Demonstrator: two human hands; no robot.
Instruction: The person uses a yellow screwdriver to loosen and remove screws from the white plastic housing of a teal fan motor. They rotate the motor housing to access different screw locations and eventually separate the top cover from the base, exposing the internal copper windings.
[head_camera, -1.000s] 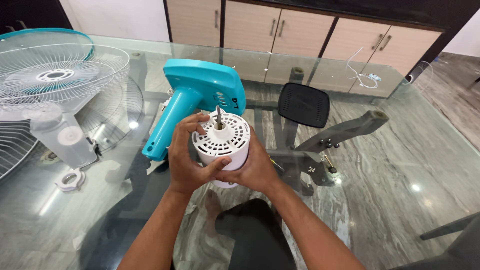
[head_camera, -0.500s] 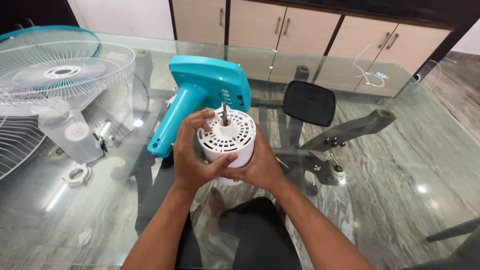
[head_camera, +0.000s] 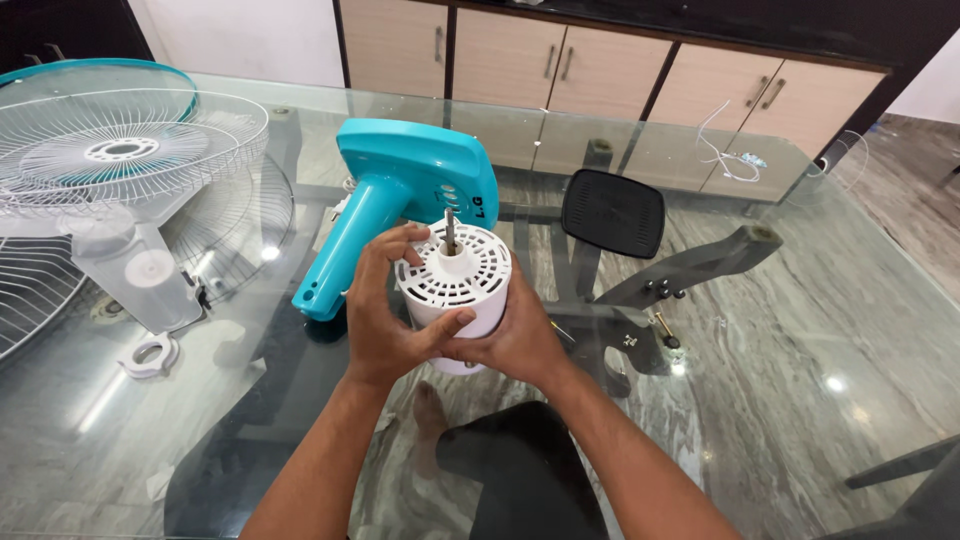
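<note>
So the whole thing sits on a big glass tabletop (head_camera: 820, 330), and you can see the marble floor and the table legs right through it. Over at the far left corner there's a white wire fan guard (head_camera: 130, 150) with a teal rim, and a clear fan blade (head_camera: 130, 265) lies in front of it along the left edge. A small white ring nut (head_camera: 150, 355) sits just beside the blade, nearer the front.

Middle of the tabletop: the teal fan housing (head_camera: 400, 200) with its neck angled down toward the left. Right in front of it is the white motor casing (head_camera: 455, 290), a vented cylinder with a metal shaft (head_camera: 449, 228) poking up out of the top.

What could go wrong, I reckon: it's glass underneath, so if the casing slips out it could knock or chip the top, and that bare shaft is close to the fingers. The ring nut is also loose enough to get swept off the left edge by an elbow.

Grip: left hand (head_camera: 385, 310) is wrapped round the left side of the casing, fingers curled over the top rim, thumb across the front. Right hand (head_camera: 520, 335) cups the right side and bottom. Both closed firmly on it, held just above the glass near the front edge.
</note>
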